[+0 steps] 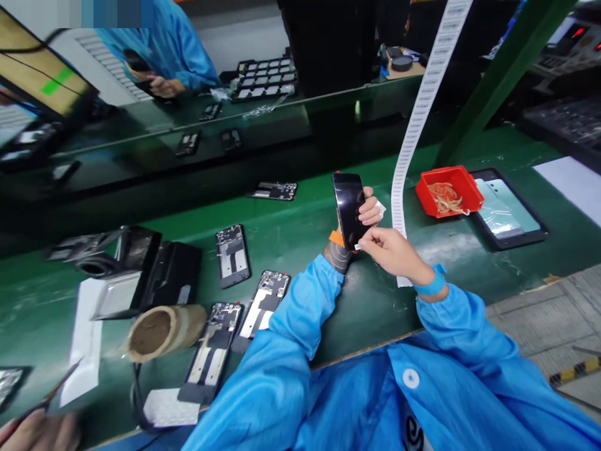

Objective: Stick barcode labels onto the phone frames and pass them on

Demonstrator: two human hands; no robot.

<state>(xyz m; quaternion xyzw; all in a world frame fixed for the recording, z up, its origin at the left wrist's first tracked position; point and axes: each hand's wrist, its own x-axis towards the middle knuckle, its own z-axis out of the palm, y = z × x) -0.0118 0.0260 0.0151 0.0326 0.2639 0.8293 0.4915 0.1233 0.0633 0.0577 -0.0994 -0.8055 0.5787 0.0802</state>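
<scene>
A smartphone (pixel 350 210) stands tilted up with its dark glossy face toward me. My left hand (pixel 370 210) is wrapped round it from behind, fingertips curling over its right edge. At the phone's lower corner my right hand (pixel 394 252) pinches a small white label (pixel 358 247), which touches or nearly touches the phone. A bit of white material sticks out by my left fingers; I cannot tell what it is. Close to both hands, a long strip of printed labels (pixel 407 153) hangs down onto the green bench (pixel 370 307).
Several opened phones (pixel 233 255) lie to the left, near a cardboard roll (pixel 164 329) and black equipment (pixel 169 269). Right are a red bin (pixel 448 191) of rubber bands and a black tray (pixel 535 235). Other people's hands (pixel 47 432) show lower left and across the bench.
</scene>
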